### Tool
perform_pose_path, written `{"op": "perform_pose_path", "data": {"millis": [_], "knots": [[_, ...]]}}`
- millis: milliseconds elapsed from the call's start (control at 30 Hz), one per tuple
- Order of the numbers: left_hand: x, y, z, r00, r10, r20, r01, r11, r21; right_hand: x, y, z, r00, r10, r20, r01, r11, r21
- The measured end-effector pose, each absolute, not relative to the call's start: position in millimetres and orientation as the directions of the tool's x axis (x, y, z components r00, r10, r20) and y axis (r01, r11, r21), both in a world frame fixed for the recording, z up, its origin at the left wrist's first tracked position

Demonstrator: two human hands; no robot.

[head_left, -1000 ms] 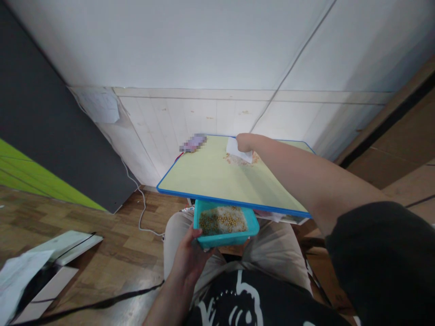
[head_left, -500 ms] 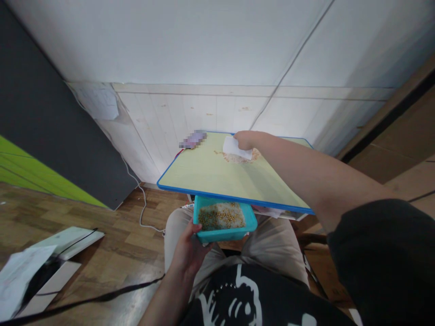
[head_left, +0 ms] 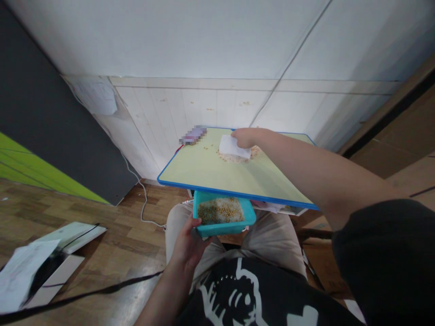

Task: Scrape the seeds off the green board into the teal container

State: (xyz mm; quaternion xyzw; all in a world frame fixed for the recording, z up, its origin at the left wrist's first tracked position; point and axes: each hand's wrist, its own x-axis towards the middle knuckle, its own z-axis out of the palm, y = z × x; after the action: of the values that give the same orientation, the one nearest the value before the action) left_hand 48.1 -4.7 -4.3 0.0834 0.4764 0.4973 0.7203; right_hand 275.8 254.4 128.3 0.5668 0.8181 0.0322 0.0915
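Observation:
My left hand (head_left: 190, 242) grips the left end of a turquoise plastic tub (head_left: 222, 231), its thumb over the rim. The tub sits just below the front edge of the yellow table (head_left: 204, 170), above my lap. Inside it lie yellowish and greenish grains or beans (head_left: 220, 210) mixed with white ones. Over the tabletop my right hand (head_left: 249, 137) is closed on a white card or folded sheet of paper (head_left: 233, 147), held against a patch of scattered grains (head_left: 234, 158). A few loose yellow pieces lie left of the card. The right fingertips are partly hidden.
A blurred-out purple object (head_left: 193, 135) lies at the table's far left corner. The white wall (head_left: 200, 102) stands right behind the table. A white cable (head_left: 144, 203) runs along the floor at left, near open folders with papers (head_left: 44, 267). Cardboard (head_left: 401, 131) rises at right.
The card has shifted slightly left across the grains, and several yellow pieces now lie farther left on the table. My left hand keeps its grip on the tub. The view has tilted a little.

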Motion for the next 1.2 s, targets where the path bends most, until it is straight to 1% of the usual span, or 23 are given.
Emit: {"op": "perform_pose_path", "data": {"millis": [167,367,500,767,967,1200], "knots": [[48,-4,-2,0.045,0.791,-0.611,-0.644,0.490,0.587,275,246,129,-0.364,0.927,-0.087,0.915,0.374,0.151],[47,-3,-5,0.074,0.798,-0.598,-0.659,0.489,0.572,265,225,138,-0.372,0.916,-0.147,0.908,0.393,0.145],[47,-4,-3,0.072,0.797,-0.600,-0.650,0.494,0.577,263,216,141,-0.385,0.909,-0.160,0.905,0.406,0.129],[50,-4,7,0.062,0.789,-0.612,-0.660,0.492,0.568,266,210,135,-0.468,0.866,-0.176,0.863,0.491,0.120],[49,-4,5,0.054,0.792,-0.609,-0.652,0.489,0.579,264,197,138,-0.481,0.858,-0.180,0.860,0.502,0.091],[49,-5,7,0.051,0.785,-0.618,-0.644,0.499,0.580,264,195,139,-0.507,0.840,-0.192,0.842,0.530,0.098]]}}
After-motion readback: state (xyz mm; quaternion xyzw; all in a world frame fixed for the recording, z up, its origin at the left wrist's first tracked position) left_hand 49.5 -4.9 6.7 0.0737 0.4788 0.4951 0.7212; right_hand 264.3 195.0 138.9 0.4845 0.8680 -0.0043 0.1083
